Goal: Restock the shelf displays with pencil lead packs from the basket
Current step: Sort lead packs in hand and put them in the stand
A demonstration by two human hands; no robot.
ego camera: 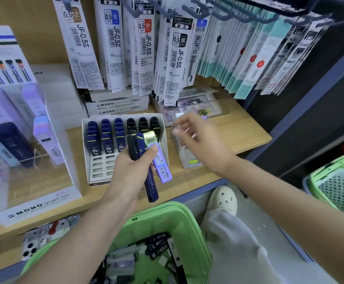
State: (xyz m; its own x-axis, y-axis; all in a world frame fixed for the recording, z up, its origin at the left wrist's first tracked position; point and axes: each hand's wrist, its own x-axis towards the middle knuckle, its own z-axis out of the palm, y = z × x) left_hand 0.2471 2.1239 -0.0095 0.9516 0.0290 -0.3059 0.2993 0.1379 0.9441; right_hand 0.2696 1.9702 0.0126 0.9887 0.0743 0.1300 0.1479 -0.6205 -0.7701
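Pencil lead packs [146, 156], one black, one navy and one lilac with a gold cap, stand fanned in the left hand [132, 171], whose fingers and thumb are curled round their lower halves. The fan sits just over the front right corner of the white display tray [93, 173], probably so each colour can be picked off singly and matched to its row. The right hand [195, 138] is stretched out to the right of the tray, above a clear display box [185, 158]. It is blurred, so whether its fingers pinch a pack cannot be told. The tray's back rows hold navy and black packs and its front slots are bare. Below the tray's shelf, the green basket [167, 218] holds many more loose packs [158, 249], under both forearms
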